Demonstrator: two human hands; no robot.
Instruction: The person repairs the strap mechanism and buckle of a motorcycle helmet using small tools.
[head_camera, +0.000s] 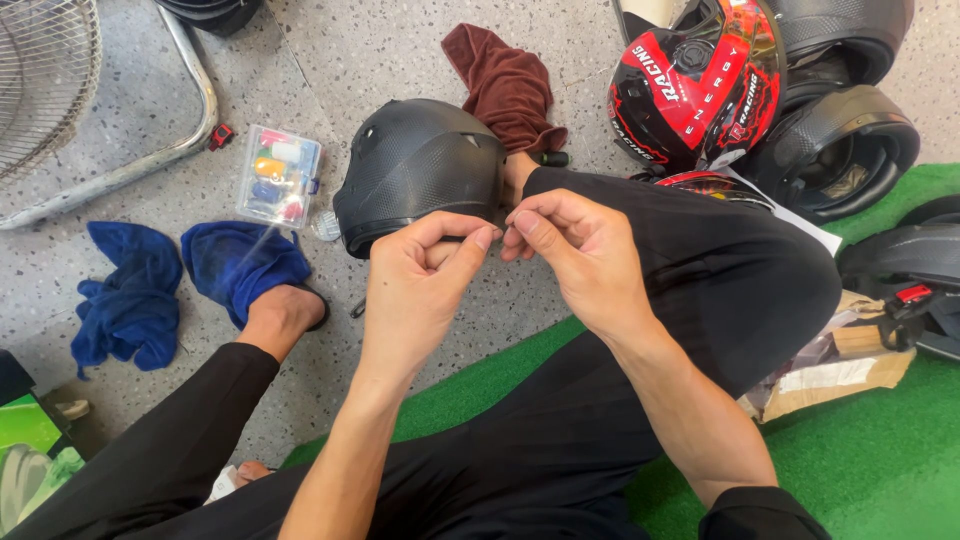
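Observation:
My left hand (420, 275) and my right hand (575, 250) meet in front of me, fingertips pinched together over something too small to make out. Just behind them a matt black helmet (415, 165) rests on the speckled floor, against my right foot. My legs in black trousers (700, 270) are folded under my arms. A small clear plastic box (278, 177) of coloured bits lies left of the helmet.
A brown cloth (505, 85) lies behind the helmet. Two blue cloths (135, 290) sit by my left foot. A red and black helmet (700, 80) and black helmets (845, 145) stand at the right. A fan's metal stand (150, 160) is at the far left. Green turf (870, 460) lies under me.

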